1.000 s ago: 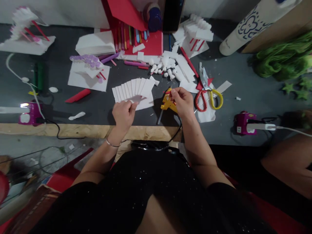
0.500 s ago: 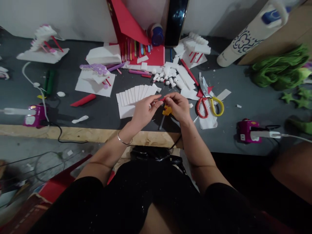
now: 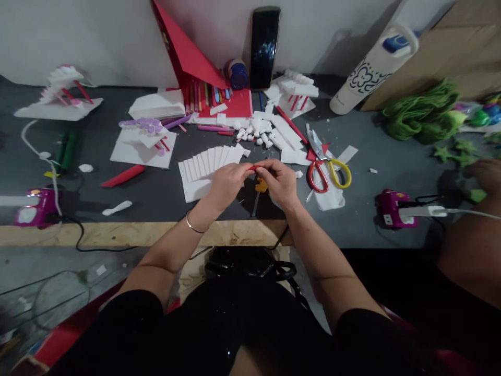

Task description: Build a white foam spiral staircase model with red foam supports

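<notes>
Dark grey surface (image 3: 358,219) with a pale wooden front edge (image 3: 156,233) runs along a whitish wall (image 3: 97,42), and its middle carries a fan of white strips (image 3: 207,163) on a white sheet. Just right of the fan, the left hand (image 3: 229,184) and right hand (image 3: 281,184) meet, fingertips closed on a small red piece (image 3: 255,167) pinched between them. Beneath and between the hands a yellow tool (image 3: 261,184) shows in part, a thin grey stick (image 3: 255,204) pointing from it toward the edge.

Beyond the fan, slightly right, lie white scraps (image 3: 256,124); behind those, a phone (image 3: 265,49) stands upright against the wall. Farther right of the fan, past the right hand, open scissors (image 3: 324,156) with one red and one yellow handle rest partly on white paper. Left of the fan are a purple-topped white model (image 3: 144,127) and, nearer the edge, a red roll (image 3: 123,176). Another person's hand (image 3: 487,175) is at the far right, well apart from the fan.
</notes>
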A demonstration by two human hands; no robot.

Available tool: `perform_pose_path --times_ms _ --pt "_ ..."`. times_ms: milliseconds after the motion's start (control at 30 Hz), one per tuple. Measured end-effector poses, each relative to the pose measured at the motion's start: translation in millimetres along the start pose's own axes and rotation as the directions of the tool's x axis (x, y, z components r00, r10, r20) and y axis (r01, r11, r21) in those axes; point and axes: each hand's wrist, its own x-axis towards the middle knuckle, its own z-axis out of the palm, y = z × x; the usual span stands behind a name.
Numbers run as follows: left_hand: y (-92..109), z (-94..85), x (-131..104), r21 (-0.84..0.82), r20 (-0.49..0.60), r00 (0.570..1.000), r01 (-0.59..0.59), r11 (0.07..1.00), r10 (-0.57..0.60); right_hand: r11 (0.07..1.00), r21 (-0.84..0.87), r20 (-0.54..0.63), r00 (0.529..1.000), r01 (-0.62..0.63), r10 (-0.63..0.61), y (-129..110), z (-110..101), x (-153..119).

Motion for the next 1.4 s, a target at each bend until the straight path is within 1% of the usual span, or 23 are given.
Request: perform_pose_path --times_ms 67,133,200,267,333,400,467,533,567,633,700,733,800,833,867,933,1033,1133,1267,1333,1400 --pt "0.6 1.4 -2.0 0.026 -0.048 0.998 -0.049 0.998 0.051 0.999 -0.007 -0.016 0.999 0.035 -0.035 2.5 1.2 -0.8" --pt "1.8 0.8 -3.6 0.026 -0.062 0.997 -0.049 0.998 0.051 0.997 -0.005 -0.036 0.997 0.071 -0.071 5.2 2.3 -1.3" --pt "2.7 -1.3 -4.2 -0.028 -0.044 0.999 -0.003 1.000 0.002 0.995 -0.001 -0.043 0.994 0.098 -0.098 7.7 3.7 -1.4" --pt "3.3 -4.0 -3.8 -0.130 -0.013 0.997 0.074 0.989 -0.077 0.993 -0.009 -0.030 0.993 0.116 -0.116 9.2 5.4 -0.9" --pt "4.3 -6.6 -3.2 -0.245 0.011 0.989 0.145 0.959 -0.146 0.990 -0.025 -0.016 0.991 0.136 -0.136 8.9 7.1 -0.1" --pt "6.3 -8.4 -3.0 -0.346 0.021 0.981 0.187 0.920 -0.191 0.982 -0.049 0.003 0.983 0.184 -0.184 6.8 6.2 1.1" --pt "8.9 -9.7 -3.1 -0.437 0.019 0.974 0.210 0.875 -0.225 0.962 -0.111 0.039 0.968 0.249 -0.247 3.5 -2.3 3.0" --pt "10.5 -10.8 -2.8 -0.524 0.022 0.961 0.245 0.816 -0.274 0.933 -0.236 0.042 0.962 0.273 -0.271 1.0 -23.0 5.1" --pt "10.3 -11.5 -2.2 -0.566 0.025 0.951 0.267 0.780 -0.307 0.915 -0.323 0.000 0.966 0.243 -0.257 0.9 -38.1 6.0" --pt "6.1 -13.1 0.6 -0.643 0.012 0.924 0.300 0.705 -0.382 0.851 -0.510 -0.078 0.979 0.122 -0.187 3.9 -75.0 6.8" --pt "-4.1 -14.8 5.1 -0.710 -0.045 0.890 0.291 0.642 -0.454 0.723 -0.691 -0.131 0.987 -0.019 -0.098 11.0 -112.6 6.2" --pt "-11.2 -15.6 7.7 -0.733 -0.076 0.878 0.273 0.623 -0.473 0.652 -0.753 -0.153 0.987 -0.089 -0.043 15.1 -128.4 5.5" --pt "-27.6 -17.1 12.7 -0.763 -0.161 0.844 0.223 0.607 -0.512 0.529 -0.825 -0.159 0.980 -0.200 0.123 22.6 -150.2 4.2" --pt "-35.7 -18.1 14.6 -0.779 -0.197 0.824 0.198 0.595 -0.532 0.495 -0.837 -0.156 0.969 -0.233 0.193 25.1 -155.8 3.6" --pt "-42.9 -19.3 15.9 -0.788 -0.218 0.806 0.187 0.586 -0.550 0.473 -0.843 -0.157 0.959 -0.255 0.238 26.8 -158.3 3.1" --pt "-52.6 -23.1 15.4 -0.785 -0.237 0.778 0.199 0.586 -0.582 0.449 -0.851 -0.150 0.946 -0.272 0.287 27.4 -157.0 2.3" --pt "-52.4 -31.0 4.9 -0.753 -0.206 0.763 0.277 0.597 -0.613 0.402 -0.875 -0.143 0.938 -0.269 0.316 24.1 -149.9 2.5" --pt "-39.7 -37.6 -17.4 -0.697 -0.170 0.771 0.346 0.628 -0.613 0.367 -0.884 -0.161 0.925 -0.290 0.344 19.6 -144.7 5.5" --pt "-22.3 -37.5 -50.2 -0.494 -0.205 0.802 0.410 0.767 -0.561 0.330 -0.853 -0.265 0.881 -0.403 0.392 16.5 -140.4 11.0" --pt "-16.9 -33.4 -60.6 -0.404 -0.192 0.816 0.440 0.802 -0.545 0.349 -0.833 -0.308 0.884 -0.429 0.353 17.1 -140.1 11.9" --pt "-13.3 -28.3 -65.2 -0.360 -0.165 0.819 0.469 0.806 -0.550 0.399 -0.809 -0.334 0.895 -0.433 0.295 18.9 -142.4 11.3"
